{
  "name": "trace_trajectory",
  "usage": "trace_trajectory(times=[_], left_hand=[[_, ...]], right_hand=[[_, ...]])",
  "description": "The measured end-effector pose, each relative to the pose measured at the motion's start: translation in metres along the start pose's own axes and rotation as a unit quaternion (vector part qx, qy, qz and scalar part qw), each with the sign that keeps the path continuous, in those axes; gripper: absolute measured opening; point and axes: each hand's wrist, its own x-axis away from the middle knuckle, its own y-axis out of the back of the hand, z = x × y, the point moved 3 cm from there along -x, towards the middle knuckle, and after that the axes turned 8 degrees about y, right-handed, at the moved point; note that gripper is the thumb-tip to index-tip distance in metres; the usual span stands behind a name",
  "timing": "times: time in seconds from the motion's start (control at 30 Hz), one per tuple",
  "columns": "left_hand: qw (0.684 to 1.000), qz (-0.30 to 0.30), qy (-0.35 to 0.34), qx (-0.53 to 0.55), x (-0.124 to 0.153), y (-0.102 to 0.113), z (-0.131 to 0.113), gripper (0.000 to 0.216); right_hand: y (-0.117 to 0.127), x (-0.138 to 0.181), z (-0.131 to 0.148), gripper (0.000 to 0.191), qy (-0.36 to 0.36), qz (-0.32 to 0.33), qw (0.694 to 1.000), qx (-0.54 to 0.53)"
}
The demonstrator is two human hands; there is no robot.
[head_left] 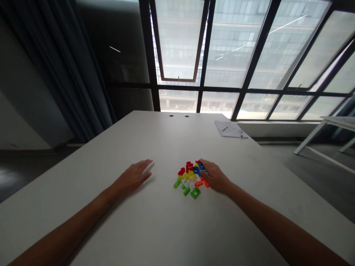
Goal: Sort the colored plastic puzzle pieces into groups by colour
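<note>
A loose pile of small plastic building pieces (190, 175) lies on the white table (133, 225), in red, yellow, blue, white, orange and green. My right hand (215, 176) rests at the pile's right side, its fingers apart and touching or just over the blue and orange pieces; its fingertips partly cover them. A square green piece (195, 193) with a hole sits at the near edge of the pile. To the left, apart from the pieces, my left hand (137, 175) is held over the table with thumb and fingers spread and nothing in it.
Papers (230, 129) with pens lie near the table's far right edge. Two dark round cable holes (179, 116) are at the far end. Beyond stand tall windows, a dark curtain (63, 66) on the left and another white table (332, 122) on the right.
</note>
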Motion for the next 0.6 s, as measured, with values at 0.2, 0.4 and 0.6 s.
trace_trajectory(times=[0.2, 0.4, 0.6], left_hand=[[0.993, 0.073, -0.067, 0.059, -0.02, -0.012, -0.099, 0.067], [0.977, 0.076, -0.144, 0.141, -0.042, -0.029, -0.168, 0.07], [0.971, 0.085, -0.12, 0.19, -0.042, -0.035, -0.184, 0.068]], right_hand=[[0.008, 0.0, 0.001, 0.048, -0.006, -0.059, 0.998, -0.036], [0.013, 0.002, 0.002, 0.039, -0.005, -0.097, 0.993, -0.065], [0.015, 0.001, 0.0, 0.032, -0.03, -0.112, 0.99, -0.082]])
